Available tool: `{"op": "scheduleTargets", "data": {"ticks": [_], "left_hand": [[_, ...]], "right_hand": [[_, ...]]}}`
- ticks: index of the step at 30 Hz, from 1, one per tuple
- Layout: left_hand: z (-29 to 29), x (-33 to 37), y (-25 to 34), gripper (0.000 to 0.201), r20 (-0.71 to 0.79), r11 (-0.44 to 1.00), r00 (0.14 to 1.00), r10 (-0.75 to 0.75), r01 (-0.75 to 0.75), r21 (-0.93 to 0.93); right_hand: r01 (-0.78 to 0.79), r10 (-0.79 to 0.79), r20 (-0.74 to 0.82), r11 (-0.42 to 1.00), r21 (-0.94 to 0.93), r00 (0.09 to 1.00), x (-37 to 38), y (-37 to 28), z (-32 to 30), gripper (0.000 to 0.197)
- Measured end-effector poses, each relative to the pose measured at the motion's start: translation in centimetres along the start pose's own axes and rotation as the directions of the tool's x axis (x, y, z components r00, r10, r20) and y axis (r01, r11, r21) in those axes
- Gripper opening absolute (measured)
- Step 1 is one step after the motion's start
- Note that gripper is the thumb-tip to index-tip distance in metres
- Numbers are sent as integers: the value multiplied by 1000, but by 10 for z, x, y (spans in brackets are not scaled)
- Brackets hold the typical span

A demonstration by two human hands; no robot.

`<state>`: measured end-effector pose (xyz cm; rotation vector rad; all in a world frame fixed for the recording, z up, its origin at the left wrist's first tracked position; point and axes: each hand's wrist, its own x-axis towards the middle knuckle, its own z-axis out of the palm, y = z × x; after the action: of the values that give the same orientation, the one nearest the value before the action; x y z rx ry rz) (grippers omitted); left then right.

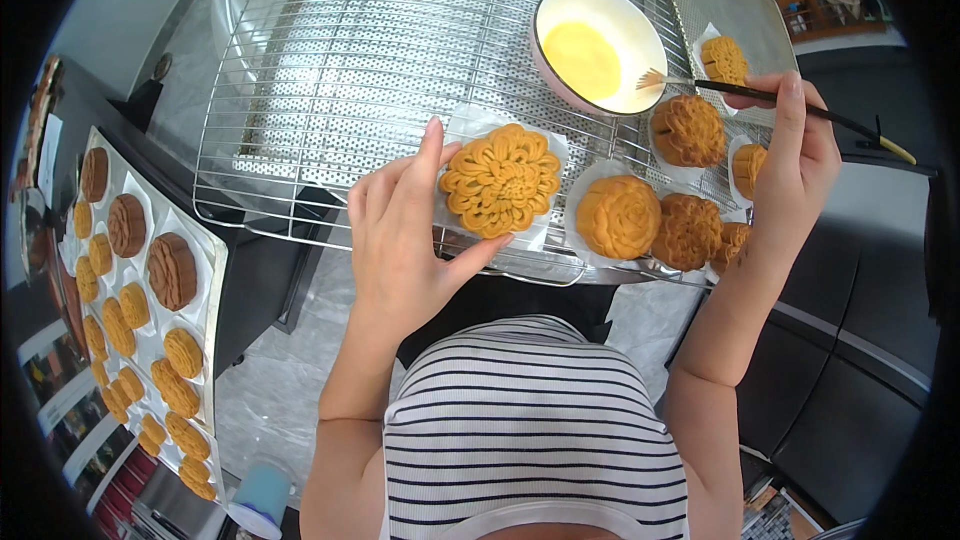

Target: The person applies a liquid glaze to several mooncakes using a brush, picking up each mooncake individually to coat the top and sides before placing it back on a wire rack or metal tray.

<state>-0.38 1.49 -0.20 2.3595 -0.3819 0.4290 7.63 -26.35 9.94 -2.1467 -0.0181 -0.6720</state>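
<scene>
A large flower-shaped mooncake (500, 180) lies on a square of white paper at the front of a wire cooling rack (320, 155). Curved around its left side is my left hand (395, 215), with fingers at the upper left and the thumb against the lower edge. My right hand (800, 135) grips a pastry brush (735, 90) by its dark handle. The brush's bristles are at the right rim of a white bowl (640, 25) with dark edging. Yellow liquid (583, 58), resembling egg wash, pools inside the bowl.
Right of the large mooncake stand several smaller ones, including a rose-patterned mooncake (618, 217) and a browner one (688, 130). At far left a paper-lined tray (205, 340) bears several brown and yellow mooncakes. A blue container (262, 495) stands below that tray.
</scene>
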Motion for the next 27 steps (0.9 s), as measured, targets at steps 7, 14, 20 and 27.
{"op": "scheduleTargets", "data": {"ticks": [7, 14, 20, 27], "left_hand": [[-2, -3, -2, 115, -7, 1000, 1000, -17, 17, 0], [-7, -10, -2, 115, -17, 1000, 1000, -17, 17, 7], [-5, -10, -2, 114, -33, 1000, 999, -24, 24, -1], [-6, -12, -4, 116, -16, 999, 999, -47, 47, -5]], "right_hand": [[44, -26, 249, 997, -67, 968, -1, 4, 8, 35], [0, 0, 35, 1000, 7, 999, -9, -3, -13, 36], [-41, 43, -17, 993, 107, 999, -26, -15, -14, 39], [112, -239, 416, 945, 309, 877, -70, -32, 51, 24]]}}
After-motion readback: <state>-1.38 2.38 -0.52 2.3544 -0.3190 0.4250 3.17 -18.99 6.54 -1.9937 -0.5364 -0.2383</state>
